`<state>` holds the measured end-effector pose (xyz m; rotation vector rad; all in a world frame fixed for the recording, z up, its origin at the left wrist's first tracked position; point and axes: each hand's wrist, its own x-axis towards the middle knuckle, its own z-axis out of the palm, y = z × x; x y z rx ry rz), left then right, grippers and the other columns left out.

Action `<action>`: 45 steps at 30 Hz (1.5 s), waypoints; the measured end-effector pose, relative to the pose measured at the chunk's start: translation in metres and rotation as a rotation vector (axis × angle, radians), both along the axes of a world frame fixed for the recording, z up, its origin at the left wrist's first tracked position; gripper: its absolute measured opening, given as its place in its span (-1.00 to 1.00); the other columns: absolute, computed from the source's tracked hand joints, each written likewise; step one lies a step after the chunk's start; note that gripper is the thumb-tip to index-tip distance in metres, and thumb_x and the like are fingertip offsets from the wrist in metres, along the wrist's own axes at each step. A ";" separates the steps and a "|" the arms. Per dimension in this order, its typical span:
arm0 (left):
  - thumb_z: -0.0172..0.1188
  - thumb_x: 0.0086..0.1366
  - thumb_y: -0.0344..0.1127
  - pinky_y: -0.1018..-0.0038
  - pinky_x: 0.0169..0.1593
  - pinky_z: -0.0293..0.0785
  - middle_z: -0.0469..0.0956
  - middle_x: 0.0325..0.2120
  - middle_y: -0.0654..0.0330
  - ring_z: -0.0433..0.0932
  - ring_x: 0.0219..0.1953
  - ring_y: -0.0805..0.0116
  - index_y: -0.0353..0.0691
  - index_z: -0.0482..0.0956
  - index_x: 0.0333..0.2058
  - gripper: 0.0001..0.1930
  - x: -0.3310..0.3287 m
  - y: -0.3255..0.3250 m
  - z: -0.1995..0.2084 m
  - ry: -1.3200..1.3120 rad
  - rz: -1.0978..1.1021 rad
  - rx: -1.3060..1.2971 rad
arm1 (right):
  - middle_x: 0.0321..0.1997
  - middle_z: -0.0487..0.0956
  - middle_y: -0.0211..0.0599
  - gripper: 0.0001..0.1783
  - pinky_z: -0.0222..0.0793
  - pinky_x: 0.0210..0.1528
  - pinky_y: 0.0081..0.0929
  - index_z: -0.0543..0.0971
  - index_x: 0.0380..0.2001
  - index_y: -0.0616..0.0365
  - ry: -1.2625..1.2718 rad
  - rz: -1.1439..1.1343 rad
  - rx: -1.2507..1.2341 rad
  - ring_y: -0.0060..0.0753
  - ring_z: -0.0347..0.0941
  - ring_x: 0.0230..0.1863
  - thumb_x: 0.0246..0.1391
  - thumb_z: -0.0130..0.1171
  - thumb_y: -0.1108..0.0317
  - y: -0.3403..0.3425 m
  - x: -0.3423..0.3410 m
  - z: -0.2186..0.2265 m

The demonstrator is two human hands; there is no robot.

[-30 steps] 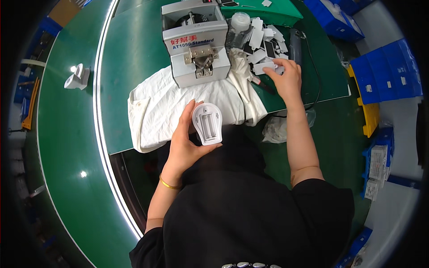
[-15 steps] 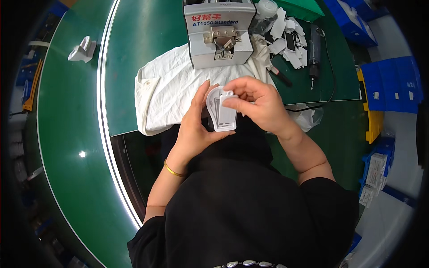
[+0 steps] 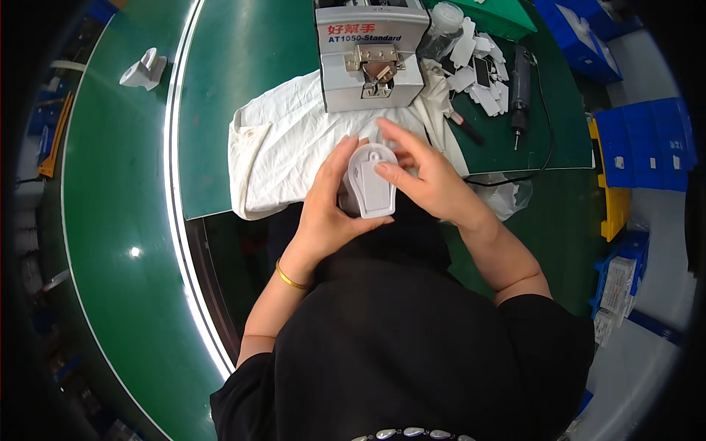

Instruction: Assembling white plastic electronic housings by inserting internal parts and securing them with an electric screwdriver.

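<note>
My left hand (image 3: 323, 202) is closed around a white plastic housing (image 3: 358, 195), rounded at the top and narrower below, its thumb under the bottom edge. Inside the recess of its face lies a flat white cover (image 3: 378, 192) with a small tab at the top. My right hand (image 3: 430, 173) is open beside it, fingers apart. Its thumb tip rests on the cover's upper part, and the index finger stretches out above the housing's top. The underside of the housing is hidden by the left hand.
Ahead, a grey machine (image 3: 371, 73) stands on a white cloth (image 3: 276, 140). Right of it are several loose white covers (image 3: 485, 95), a red-and-black pen-like tool (image 3: 465, 127) and an electric screwdriver (image 3: 521, 88). Another white part (image 3: 144, 71) stands far left. Blue bins (image 3: 640, 143) line the right.
The white cover, half lifted and pinched by my right hand before, now lies flat in the recess. My right fingers have spread. The view has shifted slightly.
</note>
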<state>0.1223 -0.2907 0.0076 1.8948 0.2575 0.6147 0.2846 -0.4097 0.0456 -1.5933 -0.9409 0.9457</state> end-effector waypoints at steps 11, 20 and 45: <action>0.59 -0.14 -0.48 0.23 0.30 0.34 0.17 0.33 -0.02 0.29 0.32 0.14 -0.11 -0.11 0.41 0.23 -0.001 -0.007 0.017 -0.056 -0.106 -0.267 | 0.24 0.39 -0.14 -0.52 0.36 0.19 -0.44 0.43 0.24 0.11 0.118 0.032 0.186 -0.42 0.39 0.18 0.26 0.16 0.41 -0.007 -0.005 0.000; 0.60 -0.16 -0.47 0.25 0.26 0.39 0.15 0.34 -0.03 0.30 0.30 0.16 -0.08 -0.16 0.42 0.27 0.002 -0.009 0.014 -0.096 -0.107 -0.328 | 0.24 0.39 -0.21 -0.60 0.38 0.16 -0.48 0.49 0.17 0.15 -0.033 -0.003 0.215 -0.44 0.42 0.15 0.27 0.12 0.45 -0.008 -0.011 0.000; 0.13 0.31 -0.53 0.28 0.35 0.15 0.13 0.33 -0.06 0.21 0.34 0.19 -0.23 -0.06 0.39 -0.24 -0.003 -0.013 0.034 -0.066 -0.103 -0.706 | 0.08 0.51 -0.11 -0.20 0.35 0.15 -0.42 0.08 0.37 0.25 0.426 -0.032 0.135 -0.40 0.45 0.07 0.16 0.23 0.39 -0.011 -0.019 -0.004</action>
